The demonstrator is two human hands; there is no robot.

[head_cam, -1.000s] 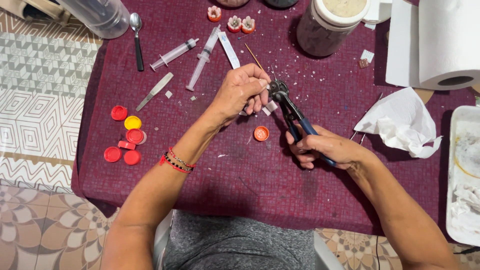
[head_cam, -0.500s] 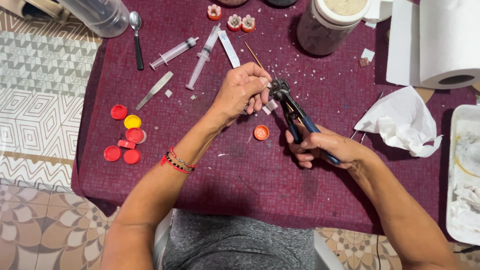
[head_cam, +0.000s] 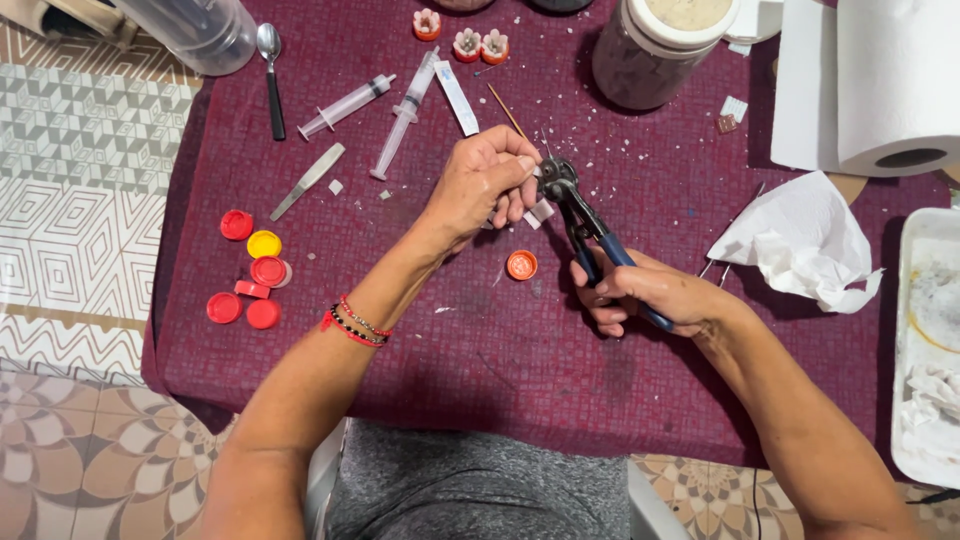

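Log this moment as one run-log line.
left hand: pinches small white piece at nipper head | right hand: grips blue-handled nippers | orange cap: on cloth between hands

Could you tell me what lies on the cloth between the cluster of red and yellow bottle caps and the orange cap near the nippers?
In the head view, only bare maroon tablecloth lies directly between the bottle caps and the orange cap; the left forearm crosses just below that stretch.

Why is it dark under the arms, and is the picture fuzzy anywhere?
Head view: light comes from above, so the left hand, the right hand and both arms throw soft shadows on the maroon tablecloth. The blue-handled nippers look sharp. The paper roll and white tray are very bright, nearly washed out. Table edges bend slightly near the corners.
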